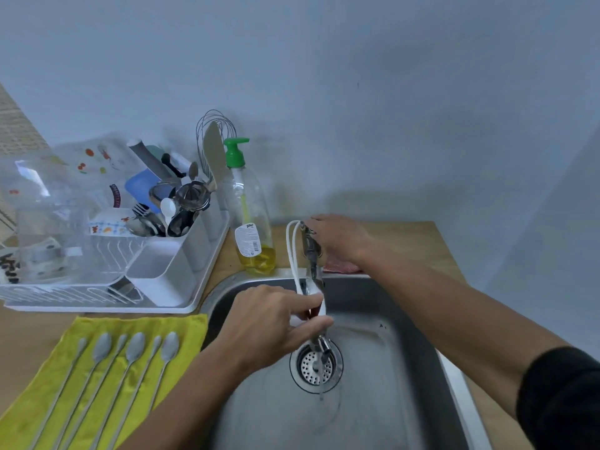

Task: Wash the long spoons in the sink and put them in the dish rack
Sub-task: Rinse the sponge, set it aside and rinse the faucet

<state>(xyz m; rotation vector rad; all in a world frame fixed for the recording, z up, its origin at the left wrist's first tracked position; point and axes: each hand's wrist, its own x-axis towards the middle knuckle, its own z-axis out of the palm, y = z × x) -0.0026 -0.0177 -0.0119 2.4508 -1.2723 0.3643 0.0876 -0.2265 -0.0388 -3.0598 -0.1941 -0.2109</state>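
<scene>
Spoons (107, 368), six of them, are laid side by side on the yellow cloth (39, 394) at about 8 o'clock from the drain (316, 367), well apart from both hands. Their bowls are pointed toward 1 o'clock, nearest the sink (406, 368), and their long handles are run back toward 7 o'clock, off the lower edge of the view.

The left hand (272, 323) is held over the sink, just above the drain, with thumb and fingers closed around the white hose and spout of the tap (311, 251); a thin stream is seen falling onto the drain. The right hand (341, 238) is rested on top of the tap at 12 o'clock, fingers curled over the lever; how firmly it is gripped cannot be told.

No spoon is held. The left hand is judged the nearer by far: the spoon bowls lie toward 8 o'clock from its fingers, across the sink rim. A pick-up near the bowl end would seem the shortest reach, the handle then being swung round under the stream.

The rack (107, 306) is stood at 10 o'clock, beyond the cloth, already crowded with utensils.
</scene>
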